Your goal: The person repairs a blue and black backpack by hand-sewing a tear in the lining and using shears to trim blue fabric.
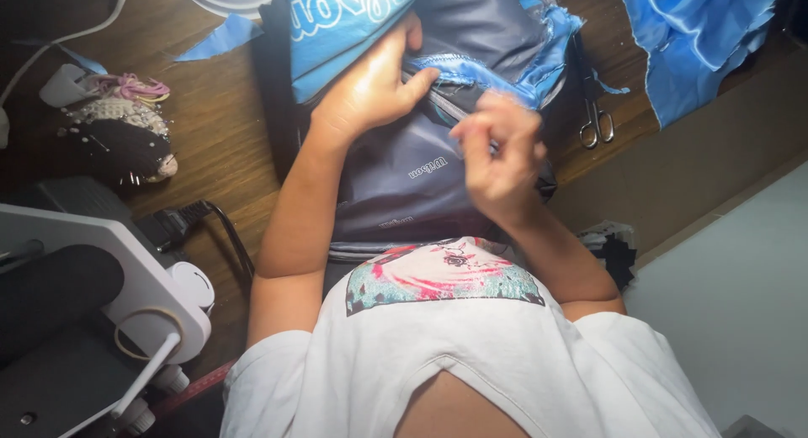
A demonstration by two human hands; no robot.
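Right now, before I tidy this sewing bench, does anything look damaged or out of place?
Yes. The blue lining along the grey bag opening has a ragged, fraying edge, just where the left hand and right hand meet. A blue scrap lies loose on the table.

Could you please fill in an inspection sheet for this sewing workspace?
Surface: wooden table.
Job's things: grey bag with blue lining.
Clutter: scissors, pincushion, blue cloth.
Hands: left hand on the lining, fingers hidden; right hand pinched over the seam.
Cables: black cable, white cable.
Surroundings: white machine at left.
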